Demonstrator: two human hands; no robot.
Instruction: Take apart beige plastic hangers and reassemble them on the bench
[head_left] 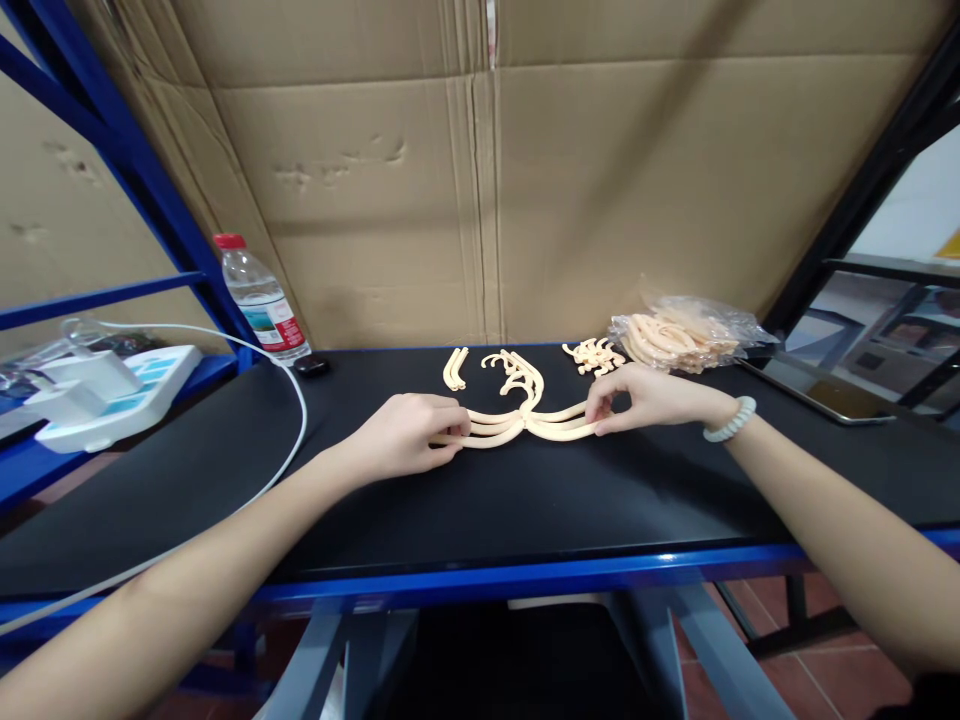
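Several cream-coloured curved rods (495,428) lie on the black tabletop, meeting at a narrow middle and fanning out to both sides. My left hand (420,433) is closed on the ends of the left rods, thumb below and fingers above. At the other side, my right hand (626,398) pinches the ends of the right rods between thumb and fingers. From the middle, another bundle of curved rods (534,385) bends up and back, with small curled pieces (517,375) beside it. Two or three short curved rods (454,370) lie behind my left hand.
A pile of small cream pieces (592,355) and a clear plastic bag (675,330) of cream rods lie at the back right, near a dark flat tray-like object (825,392). At left stand a water bottle (262,305), a power strip (124,395) and a white cable (300,400). Cardboard (360,200) closes the back.
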